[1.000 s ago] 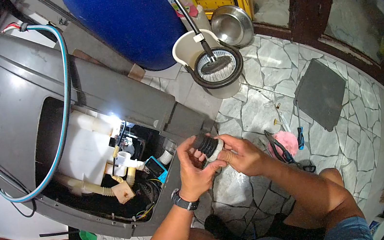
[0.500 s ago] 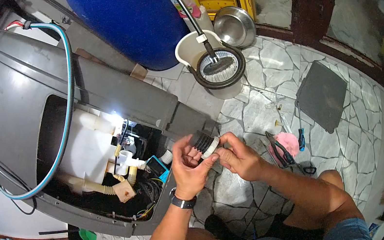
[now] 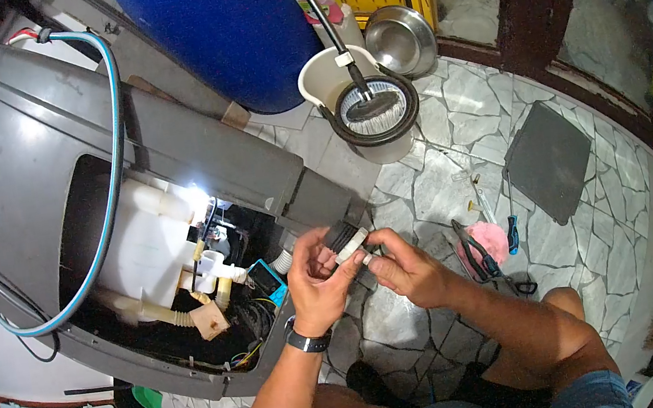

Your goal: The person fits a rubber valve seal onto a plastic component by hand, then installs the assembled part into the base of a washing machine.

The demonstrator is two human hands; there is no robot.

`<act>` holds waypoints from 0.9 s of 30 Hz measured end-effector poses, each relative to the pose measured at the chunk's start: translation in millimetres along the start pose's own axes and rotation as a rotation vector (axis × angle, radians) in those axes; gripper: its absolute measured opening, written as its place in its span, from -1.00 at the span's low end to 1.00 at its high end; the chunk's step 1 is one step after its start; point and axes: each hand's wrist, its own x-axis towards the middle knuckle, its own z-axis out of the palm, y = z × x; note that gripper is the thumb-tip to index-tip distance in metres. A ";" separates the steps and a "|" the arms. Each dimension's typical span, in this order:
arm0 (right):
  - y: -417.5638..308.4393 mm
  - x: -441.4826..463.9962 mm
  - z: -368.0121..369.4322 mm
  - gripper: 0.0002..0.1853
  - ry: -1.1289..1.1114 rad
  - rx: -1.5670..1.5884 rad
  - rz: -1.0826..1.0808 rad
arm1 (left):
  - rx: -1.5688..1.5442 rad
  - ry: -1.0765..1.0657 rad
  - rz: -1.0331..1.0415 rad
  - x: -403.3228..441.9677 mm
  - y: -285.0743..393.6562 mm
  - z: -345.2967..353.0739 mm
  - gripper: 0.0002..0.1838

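A short black ribbed part with a white ring (image 3: pixel 346 243) is held between both hands, in front of the grey machine housing (image 3: pixel 203 159). My left hand (image 3: pixel 317 285), with a dark watch on its wrist, is wrapped round the part from the left. My right hand (image 3: pixel 409 266) pinches its white end from the right. Left of the hands, the open housing shows a white tank (image 3: pixel 145 250), pale hoses, wiring and a blue-edged device (image 3: pixel 268 281). A bright light shines inside it.
Pliers (image 3: pixel 479 253) lie on a pink cloth (image 3: pixel 492 241), beside a blue-handled screwdriver (image 3: pixel 513 240). Farther off are a grey panel (image 3: pixel 550 162), a bucket with a brush (image 3: pixel 385 148), a metal bowl (image 3: pixel 401 41) and a blue barrel (image 3: pixel 227 34).
The ribbed part has turned and tilted between my hands, and its white ring now faces more toward me. My left hand has shifted slightly left. The view has moved a little.
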 end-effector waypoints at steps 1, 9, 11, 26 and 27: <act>2.1 0.9 -0.6 -0.68 -0.019 0.017 -0.020 | -0.004 0.000 0.006 -0.1 0.1 0.0 -0.44; 0.8 3.0 -1.9 -0.69 -0.027 0.032 -0.022 | 0.001 -0.024 0.025 -2.0 -9.0 4.8 -0.37; 1.2 4.5 1.6 -0.77 -0.035 0.065 -0.183 | 0.010 -0.045 -0.007 -2.6 -8.9 4.3 -0.32; -0.2 1.0 1.6 -0.53 -0.043 0.051 0.064 | -0.066 0.006 -0.061 4.6 -1.9 -2.9 -0.36; 2.9 1.1 0.7 -0.53 -0.044 0.050 0.065 | -0.061 -0.006 -0.063 5.4 -4.0 -4.9 -0.38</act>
